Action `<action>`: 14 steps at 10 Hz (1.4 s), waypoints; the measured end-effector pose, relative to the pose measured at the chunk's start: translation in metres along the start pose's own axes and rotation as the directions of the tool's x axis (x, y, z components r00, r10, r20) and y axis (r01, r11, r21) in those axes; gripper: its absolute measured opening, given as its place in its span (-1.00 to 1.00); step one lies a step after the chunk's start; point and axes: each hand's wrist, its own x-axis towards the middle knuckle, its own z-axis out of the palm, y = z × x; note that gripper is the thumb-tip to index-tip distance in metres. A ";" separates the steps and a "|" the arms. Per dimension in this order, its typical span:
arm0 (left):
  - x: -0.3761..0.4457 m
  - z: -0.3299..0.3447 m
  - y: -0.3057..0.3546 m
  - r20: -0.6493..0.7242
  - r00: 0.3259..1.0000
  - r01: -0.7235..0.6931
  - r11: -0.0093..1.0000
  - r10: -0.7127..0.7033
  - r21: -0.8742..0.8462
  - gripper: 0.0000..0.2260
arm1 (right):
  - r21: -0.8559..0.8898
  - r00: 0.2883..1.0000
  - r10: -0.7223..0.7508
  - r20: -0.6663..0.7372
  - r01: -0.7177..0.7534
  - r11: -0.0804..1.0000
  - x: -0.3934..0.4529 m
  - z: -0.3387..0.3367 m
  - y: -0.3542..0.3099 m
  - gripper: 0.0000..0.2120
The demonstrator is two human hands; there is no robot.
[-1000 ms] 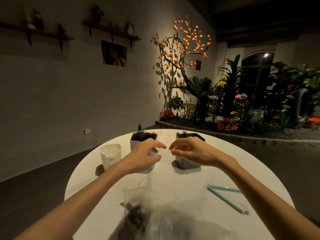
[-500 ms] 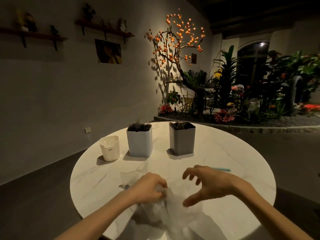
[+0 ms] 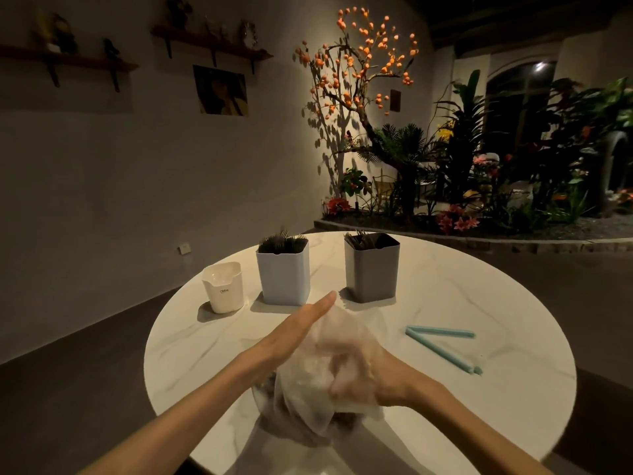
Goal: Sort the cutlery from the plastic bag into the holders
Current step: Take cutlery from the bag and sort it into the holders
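Pressing: left hand flat on plastic bag | right hand apparently clenched inside | holders near

Both of my forearms were bare right up to the bottom edge of the view, with no sleeve showing on either. My left hand wore no ring, watch or glove that I could see. My right hand was mostly veiled, its wrist likewise unadorned.

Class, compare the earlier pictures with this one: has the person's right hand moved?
Yes. The right hand has drawn back from in front of the grey holder toward the person and now reaches into the plastic bag.
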 end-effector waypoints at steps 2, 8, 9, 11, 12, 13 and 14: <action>0.013 -0.014 -0.010 -0.101 0.995 0.048 0.968 -0.024 0.247 -0.33 | -0.193 0.989 -0.017 0.144 0.045 0.980 0.003 0.018 -0.010 -0.42; -0.063 -0.007 -0.037 0.079 0.993 -0.098 0.248 0.086 0.964 -0.44 | -0.580 0.992 -0.102 0.077 0.127 0.804 -0.017 0.006 -0.005 -0.51; -0.065 0.002 -0.041 0.091 0.996 -0.092 0.128 0.017 0.987 -0.40 | -0.590 0.990 0.003 0.142 0.082 0.803 -0.016 0.020 0.004 -0.46; -0.048 -0.005 -0.058 0.032 0.999 -0.035 0.135 0.024 0.990 -0.08 | -0.685 0.948 0.195 0.252 0.032 0.728 -0.005 0.031 0.016 -0.30; -0.032 -0.012 -0.066 -0.026 0.998 0.013 0.208 0.061 0.978 -0.02 | -0.620 0.911 0.270 0.312 -0.020 0.784 0.010 0.025 0.019 -0.20; -0.015 -0.021 -0.070 -0.077 0.992 0.050 0.245 0.103 0.968 -0.12 | -0.595 0.922 0.260 0.287 -0.041 0.803 0.035 0.010 0.021 -0.15; -0.006 -0.028 -0.069 -0.110 0.984 0.064 0.302 0.138 0.951 -0.08 | -0.654 0.943 0.243 0.225 -0.039 0.756 0.050 -0.001 0.014 -0.20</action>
